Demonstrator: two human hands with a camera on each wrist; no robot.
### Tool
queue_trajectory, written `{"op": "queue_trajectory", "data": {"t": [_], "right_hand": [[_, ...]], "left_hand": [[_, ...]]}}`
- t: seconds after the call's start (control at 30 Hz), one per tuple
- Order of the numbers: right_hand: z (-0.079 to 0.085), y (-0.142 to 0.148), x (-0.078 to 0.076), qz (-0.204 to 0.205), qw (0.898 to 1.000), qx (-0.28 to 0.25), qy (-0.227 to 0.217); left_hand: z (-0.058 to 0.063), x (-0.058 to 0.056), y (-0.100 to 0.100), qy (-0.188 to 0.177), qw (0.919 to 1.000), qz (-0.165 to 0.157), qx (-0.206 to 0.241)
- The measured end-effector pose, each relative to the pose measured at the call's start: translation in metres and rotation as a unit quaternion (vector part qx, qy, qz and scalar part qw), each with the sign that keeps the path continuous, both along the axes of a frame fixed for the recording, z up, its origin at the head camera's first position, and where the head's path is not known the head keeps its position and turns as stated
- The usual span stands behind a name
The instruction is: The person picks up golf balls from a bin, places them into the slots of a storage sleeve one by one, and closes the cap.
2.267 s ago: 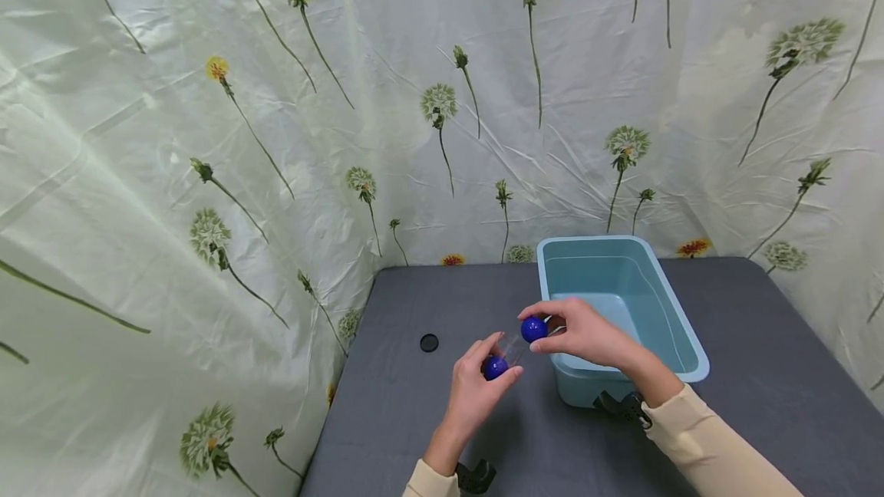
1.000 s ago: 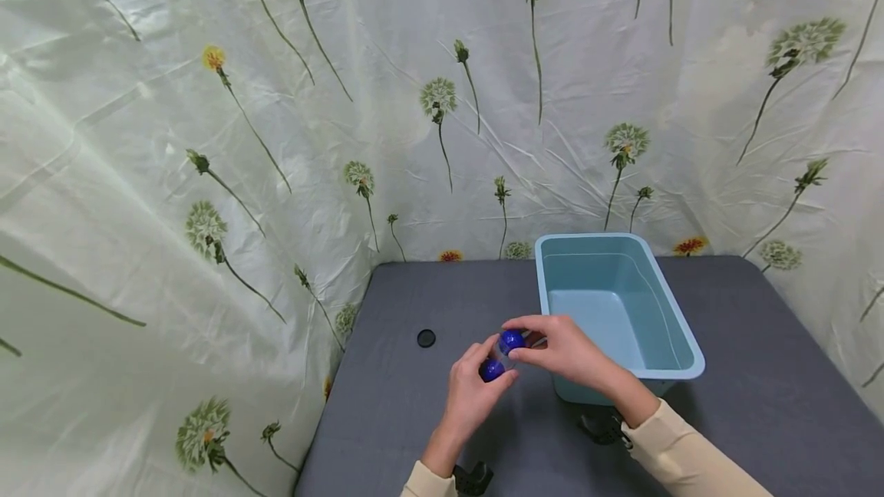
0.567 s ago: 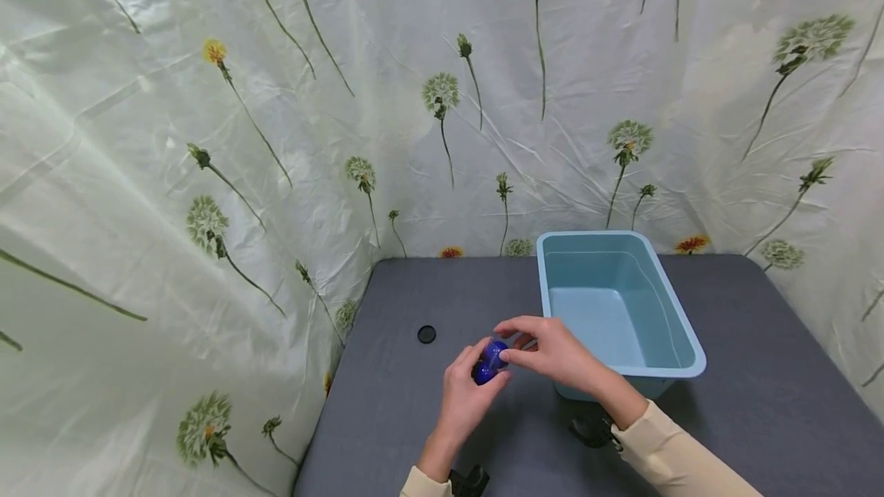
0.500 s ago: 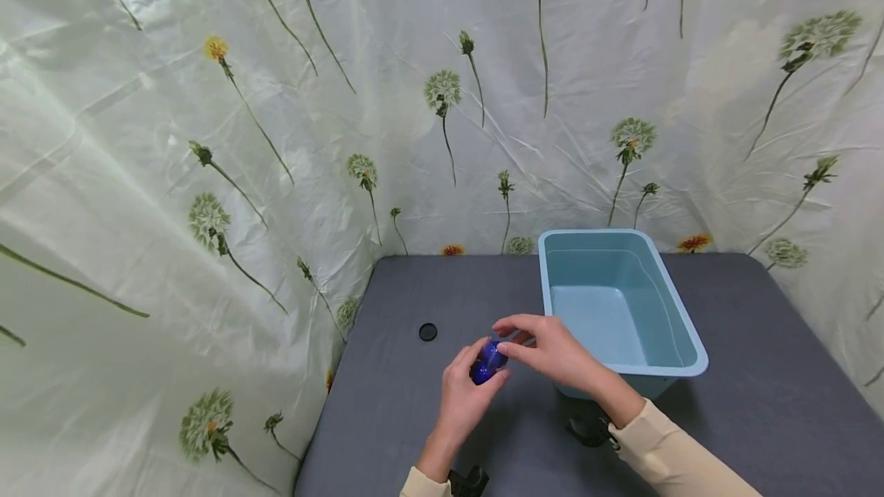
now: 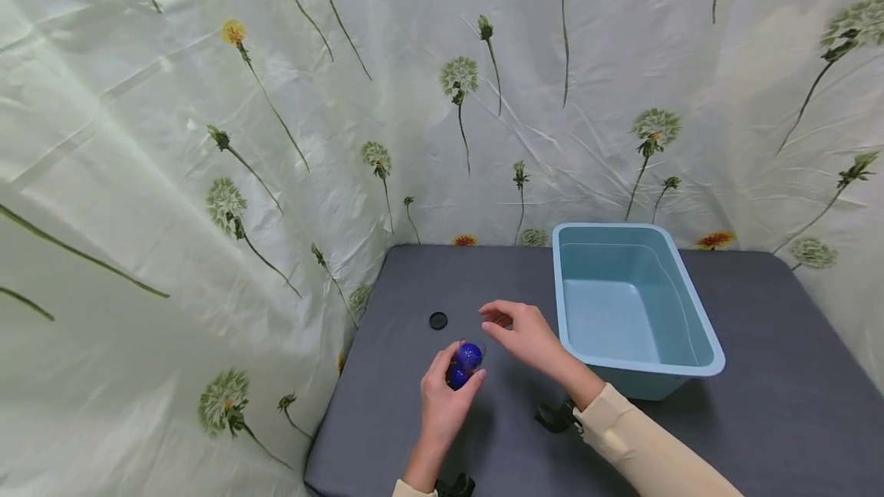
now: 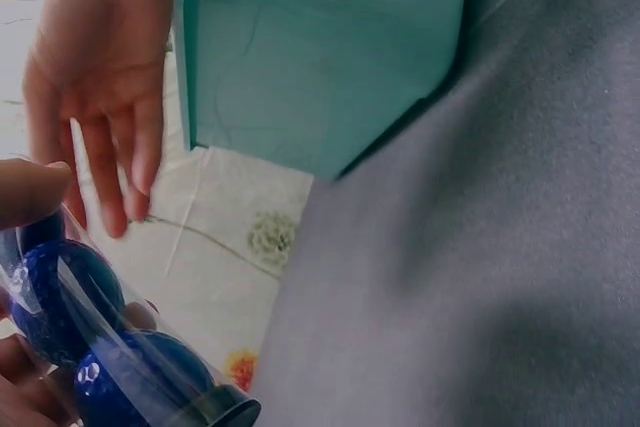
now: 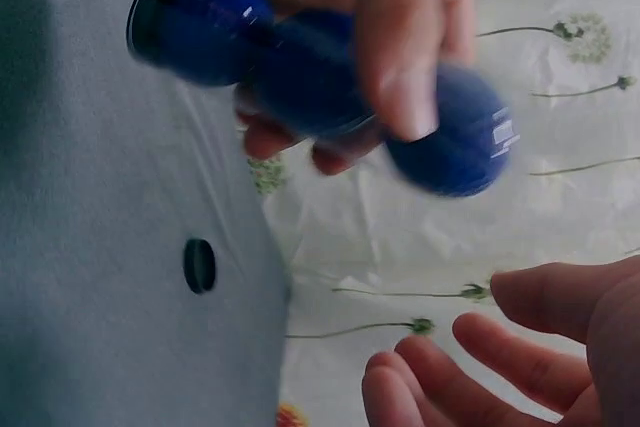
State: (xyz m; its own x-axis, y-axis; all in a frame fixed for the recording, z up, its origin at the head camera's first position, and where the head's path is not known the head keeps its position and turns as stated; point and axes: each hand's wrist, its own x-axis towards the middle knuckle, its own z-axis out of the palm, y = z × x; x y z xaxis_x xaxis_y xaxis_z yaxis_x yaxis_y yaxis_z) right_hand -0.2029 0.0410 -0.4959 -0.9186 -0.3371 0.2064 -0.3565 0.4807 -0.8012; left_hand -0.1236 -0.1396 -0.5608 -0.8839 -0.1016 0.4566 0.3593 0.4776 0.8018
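Observation:
My left hand (image 5: 442,405) grips a clear tube (image 6: 165,312) over the table, fingers and thumb wrapped round its side. Blue balls are stacked in it; the right wrist view shows a lower ball (image 7: 215,27), a middle ball (image 7: 310,72) and a top ball (image 7: 450,132) at the mouth end. The tube's dark base (image 7: 150,22) points away from that end. Beside the tube, a short gap to the right, my right hand (image 5: 525,332) is held in the air with loosely bent fingers and nothing in them.
A round black lid (image 5: 438,320) lies on the grey table (image 5: 483,274), beyond the left hand. The light-blue tub (image 5: 638,366) stands to the right, its inside bare. A flowered curtain (image 5: 414,98) hangs behind and along the left side.
The right hand has brought a blue ball to the tube, let go of it and drawn clear. The left hand, with the tube, has shifted left. The head view has turned slightly.

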Motion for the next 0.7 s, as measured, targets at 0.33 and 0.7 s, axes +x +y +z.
{"op": "queue_trajectory", "data": {"t": [0.33, 0.7], "right_hand": [[-0.04, -0.041, -0.039, -0.02, 0.999, 0.016, -0.028], [-0.078, -0.074, -0.081, 0.005, 0.988, 0.152, -0.029]], "left_hand": [[0.01, 0.014, -0.018, 0.002, 0.9998, 0.005, 0.021], [0.009, 0.023, -0.036, 0.002, 0.9998, 0.014, 0.016]]}}
